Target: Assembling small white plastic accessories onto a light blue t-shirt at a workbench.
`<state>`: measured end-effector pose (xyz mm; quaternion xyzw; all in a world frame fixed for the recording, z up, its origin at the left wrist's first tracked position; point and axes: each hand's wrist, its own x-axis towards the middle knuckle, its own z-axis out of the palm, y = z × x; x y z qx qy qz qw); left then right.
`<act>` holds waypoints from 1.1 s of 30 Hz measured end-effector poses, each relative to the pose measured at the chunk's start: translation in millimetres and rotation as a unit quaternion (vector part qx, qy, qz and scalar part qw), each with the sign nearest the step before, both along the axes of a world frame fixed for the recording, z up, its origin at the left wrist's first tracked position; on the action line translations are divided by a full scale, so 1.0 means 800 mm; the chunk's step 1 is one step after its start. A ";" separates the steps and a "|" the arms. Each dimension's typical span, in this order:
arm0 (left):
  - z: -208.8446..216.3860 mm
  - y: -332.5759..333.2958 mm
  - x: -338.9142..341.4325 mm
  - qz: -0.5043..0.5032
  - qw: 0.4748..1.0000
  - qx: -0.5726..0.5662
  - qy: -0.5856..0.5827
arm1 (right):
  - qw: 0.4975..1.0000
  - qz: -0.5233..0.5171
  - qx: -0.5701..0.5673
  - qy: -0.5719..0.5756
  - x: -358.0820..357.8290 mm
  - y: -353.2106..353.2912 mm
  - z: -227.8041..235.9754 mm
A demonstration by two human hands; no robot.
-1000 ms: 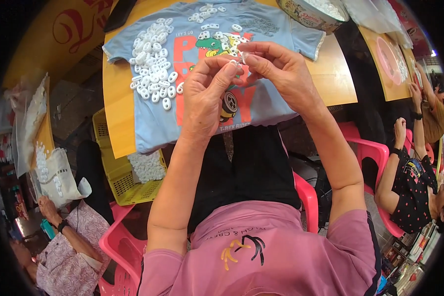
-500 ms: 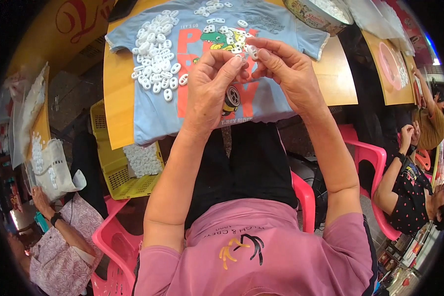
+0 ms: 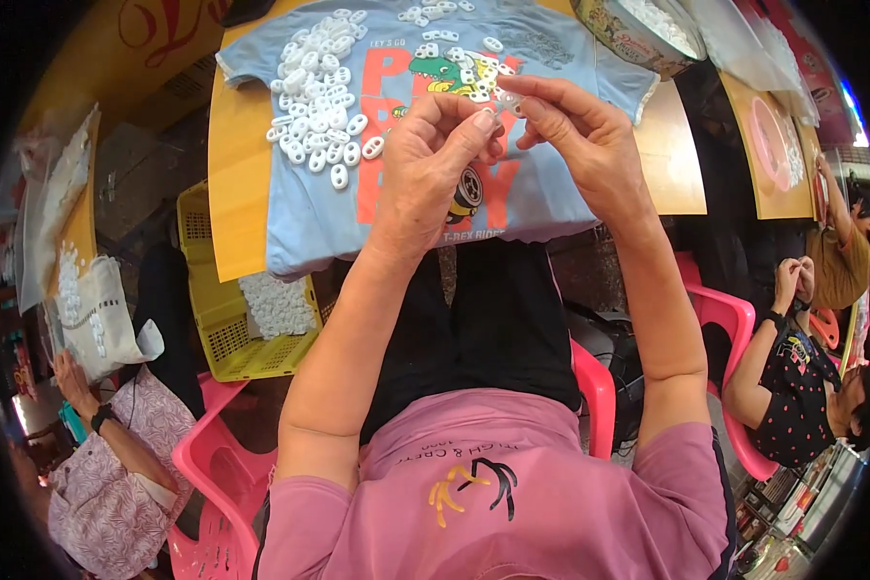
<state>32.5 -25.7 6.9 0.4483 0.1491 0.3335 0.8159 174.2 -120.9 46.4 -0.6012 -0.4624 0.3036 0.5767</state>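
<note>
Above a blue T-shirt [image 3: 309, 217] spread on the table, my two hands are close together at chest height. My left hand [image 3: 443, 155] is closed, thumb pressed to the index finger, with a small white plastic piece [image 3: 487, 112] just showing at the tips. Beside it, my right hand [image 3: 585, 135] has thumb and index finger bent toward each other; whatever lies between them is mostly hidden. To the left on the shirt lies a heap of white oval pieces with two holes each [image 3: 324, 92]. Smaller white parts [image 3: 478, 72] lie beyond my fingers, next to a patch of tiny grey parts [image 3: 541, 45].
A round patterned tin [image 3: 628, 43] of white pieces stands at the table's far right. Below left, a yellow plastic crate [image 3: 227, 333] holds a bag of white pieces [image 3: 278, 304]. Pink chairs [image 3: 599, 396] surround me. Other people sit at both sides.
The white oval piece that showed at my right fingertips is now mostly hidden. My hands have drawn slightly apart at the tips. The whole view has shifted a little.
</note>
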 end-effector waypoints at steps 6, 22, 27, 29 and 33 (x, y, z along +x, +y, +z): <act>-0.002 0.001 0.001 0.006 1.000 0.010 0.017 | 0.998 -0.007 -0.002 -0.057 0.002 0.002 -0.001; -0.005 0.001 0.000 0.019 0.999 0.009 0.029 | 0.997 -0.001 0.003 -0.078 0.001 0.002 0.004; -0.005 0.001 0.002 0.023 0.999 0.016 0.031 | 0.995 0.001 0.006 -0.102 0.003 0.003 0.002; -0.004 0.002 0.001 0.019 0.999 0.011 0.032 | 0.996 -0.003 0.003 -0.089 0.001 0.004 0.003; -0.003 0.002 0.001 0.016 0.999 0.017 0.027 | 0.997 0.002 0.005 -0.079 -0.002 0.007 0.002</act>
